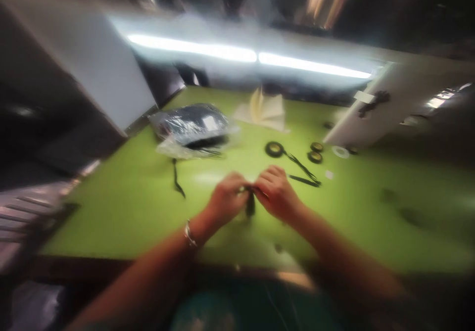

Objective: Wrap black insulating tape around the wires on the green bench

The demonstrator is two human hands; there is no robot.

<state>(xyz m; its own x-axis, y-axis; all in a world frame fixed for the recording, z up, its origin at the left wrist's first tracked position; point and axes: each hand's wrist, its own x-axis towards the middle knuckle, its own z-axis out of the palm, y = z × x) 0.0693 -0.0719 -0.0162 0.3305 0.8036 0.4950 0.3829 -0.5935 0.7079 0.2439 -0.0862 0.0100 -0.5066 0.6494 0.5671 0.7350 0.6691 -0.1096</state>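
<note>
Left hand: in the head view, the person's bare left hand (230, 196) is over the near middle of the table, thumb and fingers closed together on a small dark, limp-looking piece (251, 206).
Right hand: the bare right hand (276, 192) meets it from the other side, fingertips pinched on the same piece, nearly touching the left ones.
Dark piece: between the two hands, its lower end hanging below the fingers; too blurred for me to name.
Wrist: a silvery bracelet (189, 234) circles the left one.
Green tabletop: the flat, bright green table (122, 212) spreads under everything.
Far left: a clear plastic bag with dark contents (196, 123) lies there, a thin black strip (178, 178) nearer the person.
Far middle: cream-coloured paper sheets (265, 113), some standing up.
Right of the hands: a black roll with a yellowish core (269, 149), a bundle of thin black cords (299, 164) running from beside it, and a slim black stick (305, 180) near the right hand.
Farther right: two smaller black-and-yellow rolls (315, 162) side by side, next to a flat white ring (335, 151).
Light: two glowing white tubes (196, 49) across the back.
</note>
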